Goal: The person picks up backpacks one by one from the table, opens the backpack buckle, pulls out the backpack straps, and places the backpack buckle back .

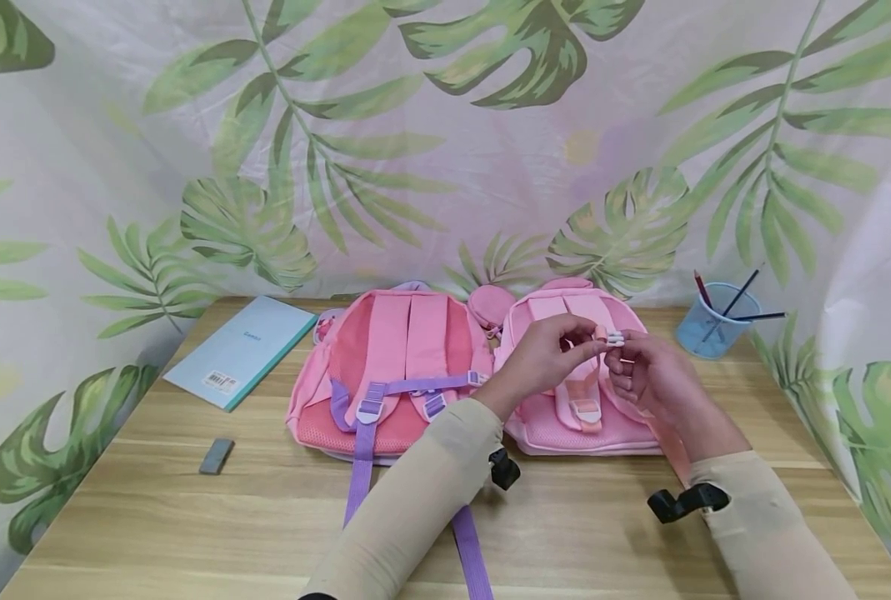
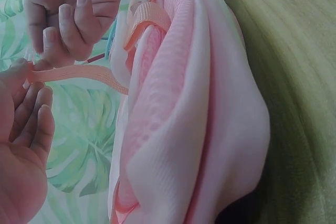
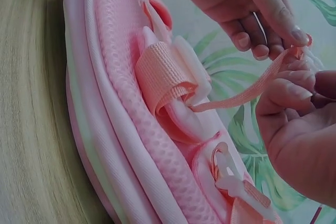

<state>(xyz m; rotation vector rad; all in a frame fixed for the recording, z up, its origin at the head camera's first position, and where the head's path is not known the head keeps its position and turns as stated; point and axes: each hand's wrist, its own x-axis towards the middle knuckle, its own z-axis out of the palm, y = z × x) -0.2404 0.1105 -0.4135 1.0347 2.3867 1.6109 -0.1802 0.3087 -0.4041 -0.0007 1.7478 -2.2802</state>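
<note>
Above the right pink backpack point(image 1: 535, 433), my two hands meet at a small white plastic buckle point(image 1: 614, 339). My left hand point(image 1: 546, 354) pinches the end of a peach webbing strap point(image 2: 79, 73) beside the buckle, between thumb and forefinger. From the other side my right hand point(image 1: 658, 375) holds the buckle, its fingers curled and partly hiding it. The strap runs from the backpack's shoulder-strap area up to the fingers, as the right wrist view shows. A rolled loop of peach webbing point(image 3: 165, 80) and a white slider point(image 3: 228, 174) sit on the backpack's straps.
Left of it lies another pink backpack point(image 1: 313, 429) with purple straps point(image 1: 362, 475) trailing toward the front edge. A light blue notebook point(image 1: 242, 346) and grey eraser point(image 1: 216, 457) are at the left. A blue mesh pen cup point(image 1: 703, 333) with pencils stands back right, before a leaf-patterned cloth.
</note>
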